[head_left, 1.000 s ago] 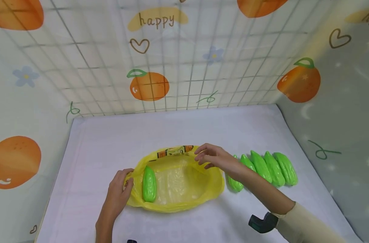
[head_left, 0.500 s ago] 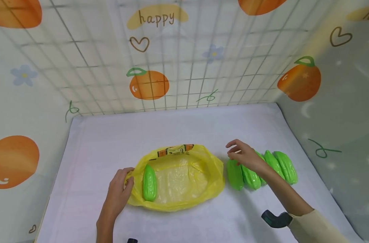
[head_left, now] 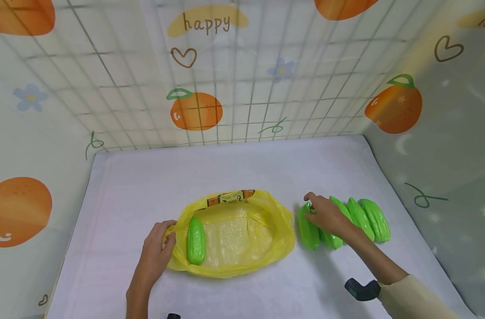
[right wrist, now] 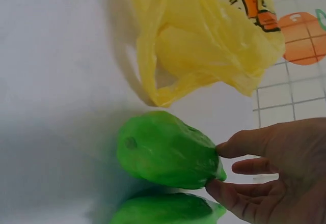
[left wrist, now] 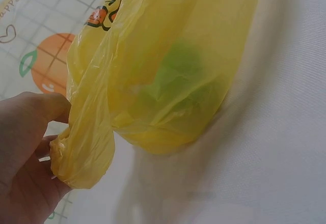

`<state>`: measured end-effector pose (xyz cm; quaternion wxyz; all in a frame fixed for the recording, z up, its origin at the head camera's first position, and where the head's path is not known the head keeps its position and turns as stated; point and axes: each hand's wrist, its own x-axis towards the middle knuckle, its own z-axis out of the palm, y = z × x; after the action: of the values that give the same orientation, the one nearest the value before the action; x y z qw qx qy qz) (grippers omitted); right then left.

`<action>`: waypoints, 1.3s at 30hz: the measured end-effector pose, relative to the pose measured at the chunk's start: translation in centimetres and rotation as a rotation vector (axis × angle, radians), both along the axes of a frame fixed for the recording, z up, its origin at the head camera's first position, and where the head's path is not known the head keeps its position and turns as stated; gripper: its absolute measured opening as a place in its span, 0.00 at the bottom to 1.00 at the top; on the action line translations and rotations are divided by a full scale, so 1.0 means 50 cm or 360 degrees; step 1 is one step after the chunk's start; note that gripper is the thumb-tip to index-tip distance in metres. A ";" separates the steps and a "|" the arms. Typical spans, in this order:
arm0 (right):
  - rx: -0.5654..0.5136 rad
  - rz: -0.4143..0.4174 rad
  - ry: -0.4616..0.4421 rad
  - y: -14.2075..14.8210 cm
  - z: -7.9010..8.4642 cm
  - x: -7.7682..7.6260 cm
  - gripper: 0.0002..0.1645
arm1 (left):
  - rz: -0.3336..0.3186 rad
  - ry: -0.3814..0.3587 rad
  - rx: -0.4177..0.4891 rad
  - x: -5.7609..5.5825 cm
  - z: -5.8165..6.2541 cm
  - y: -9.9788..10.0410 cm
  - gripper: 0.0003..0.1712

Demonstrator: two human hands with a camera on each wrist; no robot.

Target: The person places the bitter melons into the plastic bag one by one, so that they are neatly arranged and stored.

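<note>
My left hand (head_left: pixel 158 246) holds the left side of an open yellow plastic bag (head_left: pixel 284 226). In the left wrist view, the bag's gathered handle (left wrist: pixel 89 155) lies between thumb and fingers. One glossy green fruit (head_left: pixel 196 241), long and papaya-like, lies inside against the bag's left side. My right hand (head_left: pixel 329 216) is over the row of similar green fruits to the right of the bag. Thumb and finger pinch the pointed far end of the nearest green fruit (right wrist: pixel 165 152), which lies on the table. A second green fruit (right wrist: pixel 165 210) sits right beside it.
Several more green fruits (head_left: pixel 375 220) continue the row rightward on the white tabletop (head_left: pixel 226 166). Printed fabric walls (head_left: pixel 242 75) rise behind and at both sides. A dark wrist device (head_left: pixel 362 290) sits by the right sleeve.
My right hand has moved right from over the bag to the row of fruits, and its thumb and finger have closed on the nearest one. The left hand and bag stay nearly still.
</note>
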<state>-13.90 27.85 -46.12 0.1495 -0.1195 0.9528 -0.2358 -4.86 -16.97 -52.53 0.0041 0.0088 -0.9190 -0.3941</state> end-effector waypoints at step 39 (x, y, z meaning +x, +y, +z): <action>-0.0084 -0.0021 -0.0223 -0.008 -0.016 -0.008 0.32 | 0.0006 -0.0024 -0.0012 0.000 0.002 0.000 0.18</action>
<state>-14.29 27.47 -46.91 0.2109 -0.1003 0.9342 -0.2696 -4.88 -16.97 -52.45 -0.0019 0.0135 -0.9204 -0.3906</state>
